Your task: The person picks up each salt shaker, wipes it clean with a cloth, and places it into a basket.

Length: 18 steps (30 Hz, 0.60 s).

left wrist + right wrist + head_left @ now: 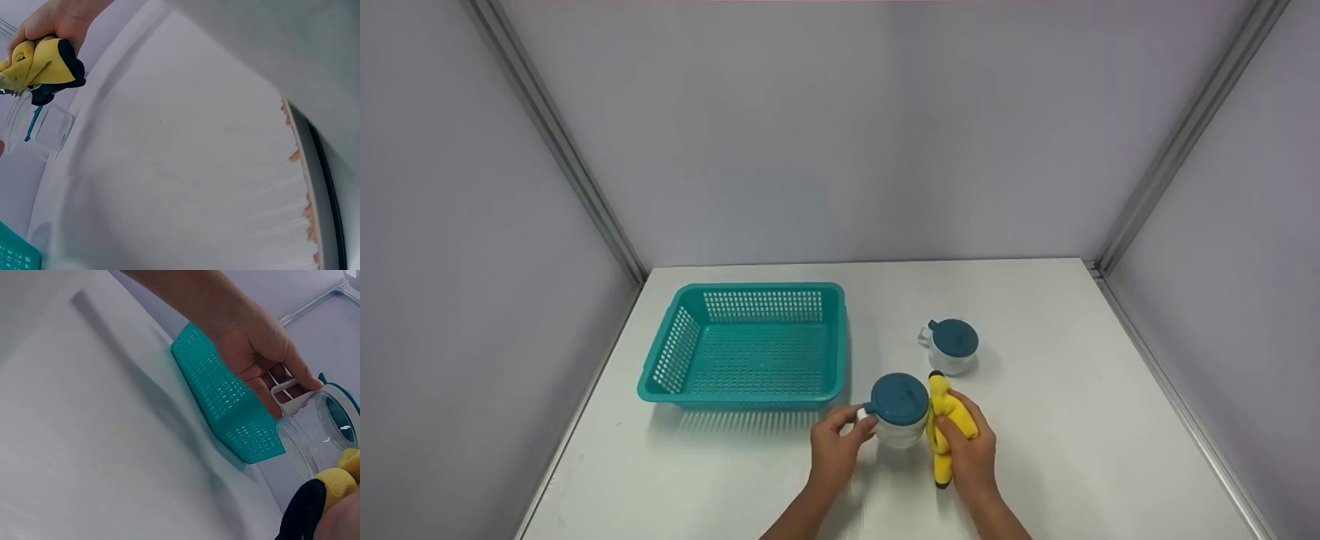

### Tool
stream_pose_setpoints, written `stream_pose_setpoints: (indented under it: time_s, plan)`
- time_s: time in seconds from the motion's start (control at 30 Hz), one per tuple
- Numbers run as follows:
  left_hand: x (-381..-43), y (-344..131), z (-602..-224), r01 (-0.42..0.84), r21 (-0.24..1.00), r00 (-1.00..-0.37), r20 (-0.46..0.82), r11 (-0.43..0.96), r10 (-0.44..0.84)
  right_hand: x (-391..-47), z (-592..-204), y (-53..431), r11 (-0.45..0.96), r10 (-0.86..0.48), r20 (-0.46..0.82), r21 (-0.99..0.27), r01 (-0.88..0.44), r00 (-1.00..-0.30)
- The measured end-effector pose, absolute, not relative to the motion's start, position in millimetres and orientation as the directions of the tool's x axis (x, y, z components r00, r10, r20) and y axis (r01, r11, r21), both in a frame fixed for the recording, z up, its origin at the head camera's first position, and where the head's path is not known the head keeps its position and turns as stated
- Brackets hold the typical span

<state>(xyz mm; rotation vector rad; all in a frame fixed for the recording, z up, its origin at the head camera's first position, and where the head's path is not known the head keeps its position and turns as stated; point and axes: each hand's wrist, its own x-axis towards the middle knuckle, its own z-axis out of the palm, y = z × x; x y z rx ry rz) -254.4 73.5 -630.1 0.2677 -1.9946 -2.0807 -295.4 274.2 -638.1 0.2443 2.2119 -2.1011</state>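
A clear glass jar (900,433) with a blue lid (899,399) and a white handle (288,395) is held over the table. My left hand (834,444) grips that handle, thumb on top. On the jar's other side, my right hand (971,451) holds a bunched yellow cloth (941,431) with dark ends, right against the jar's side. The cloth (42,64) hides part of the jar in the left wrist view. Behind them a second, similar lidded jar (952,358) stands upright on the table, its handle to the left.
A teal plastic basket (742,405) with perforated walls stands on the left of the white table (1080,420). Grey panels (840,135) enclose the table at the back and both sides, with metal rails (577,172) at the corners.
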Motion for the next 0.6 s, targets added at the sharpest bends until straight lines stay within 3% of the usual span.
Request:
stream_pose_setpoints:
  time_s: [0.33, 0.6]
  plan:
    - [-250.7, 77.4, -610.3, 0.099, 0.993, -0.919, 0.116, 0.063, -0.378, -289.8, -636.6, 263.4, 0.127, 0.056, -0.097, -0.987, 0.104, -0.994]
    - [-244.8, 78.1, -591.7, 0.146, 0.987, -0.898, 0.164, 0.074, -0.409, -279.5, -639.9, 253.5, 0.195, 0.019, 0.116, -0.975, -0.11, -0.993]
